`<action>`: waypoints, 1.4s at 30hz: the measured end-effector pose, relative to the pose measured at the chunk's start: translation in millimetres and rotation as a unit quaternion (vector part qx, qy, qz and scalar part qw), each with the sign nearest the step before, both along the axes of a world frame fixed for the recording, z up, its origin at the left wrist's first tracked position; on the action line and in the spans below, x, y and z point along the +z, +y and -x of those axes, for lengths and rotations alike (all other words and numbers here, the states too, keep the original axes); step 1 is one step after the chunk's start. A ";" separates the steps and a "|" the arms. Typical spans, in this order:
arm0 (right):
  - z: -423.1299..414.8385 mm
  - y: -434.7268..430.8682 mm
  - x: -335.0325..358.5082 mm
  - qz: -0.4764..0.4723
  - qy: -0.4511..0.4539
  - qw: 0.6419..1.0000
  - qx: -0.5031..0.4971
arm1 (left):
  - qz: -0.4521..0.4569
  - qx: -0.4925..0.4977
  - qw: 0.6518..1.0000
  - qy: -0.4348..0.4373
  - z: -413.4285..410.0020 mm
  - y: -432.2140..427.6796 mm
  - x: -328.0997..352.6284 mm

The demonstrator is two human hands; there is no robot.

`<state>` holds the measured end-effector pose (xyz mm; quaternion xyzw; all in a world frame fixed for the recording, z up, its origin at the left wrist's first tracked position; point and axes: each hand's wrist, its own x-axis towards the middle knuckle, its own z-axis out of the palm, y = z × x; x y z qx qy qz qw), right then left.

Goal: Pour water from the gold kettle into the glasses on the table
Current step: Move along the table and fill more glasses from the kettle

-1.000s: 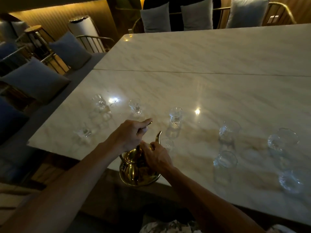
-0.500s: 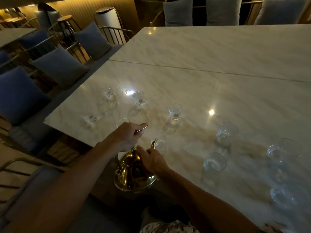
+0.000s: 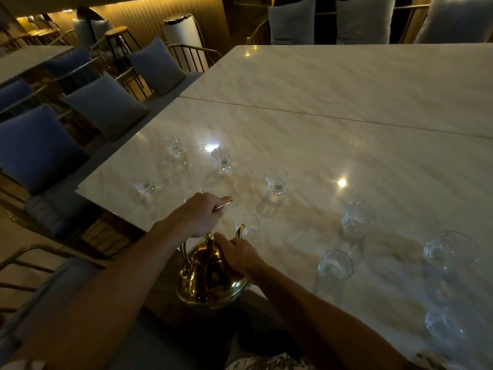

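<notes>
The gold kettle [image 3: 206, 276] hangs just off the near edge of the marble table [image 3: 346, 161], its curved spout tip beside a small glass [image 3: 248, 227]. My left hand [image 3: 198, 214] is closed around the kettle's top handle. My right hand [image 3: 237, 256] rests against the kettle's lid and right side, steadying it. Several clear glasses stand on the table: small ones at the left [image 3: 145, 185], [image 3: 221, 157], [image 3: 277, 181] and rounder ones at the right [image 3: 357, 218], [image 3: 334, 267], [image 3: 450, 249]. Whether they hold water is hard to tell in the dim light.
Chairs with blue cushions [image 3: 106, 102] line the table's left side, and a metal chair frame [image 3: 34, 263] stands at my near left. Grey cushions [image 3: 292, 21] sit beyond the far edge. A seam [image 3: 333, 117] splits the marble top into two slabs.
The view has swung left and the kettle with both hands on it has shifted slightly along the table's near edge. The grip of both hands looks the same.
</notes>
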<state>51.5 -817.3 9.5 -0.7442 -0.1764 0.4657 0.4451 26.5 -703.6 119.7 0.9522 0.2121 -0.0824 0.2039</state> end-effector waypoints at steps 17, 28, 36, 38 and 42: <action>4.8 3.9 -1.7 0.004 0.004 1.000 0.002 | -0.001 0.007 1.000 0.022 -1.1 6.8 -4.7; 8.4 7.2 1.3 0.007 0.001 1.000 -0.003 | 0.003 0.000 1.000 0.017 1.3 13.7 -5.5; 7.5 8.5 1.3 0.010 -0.004 1.000 -0.009 | -0.003 -0.007 1.000 0.009 -0.3 13.6 -3.9; 7.5 8.7 2.0 0.012 -0.005 1.000 -0.008 | -0.001 -0.008 1.000 0.009 -1.2 13.6 -3.4; 7.1 8.3 1.6 0.008 -0.006 1.000 -0.011 | 0.003 -0.010 1.000 0.012 -1.1 14.7 -3.8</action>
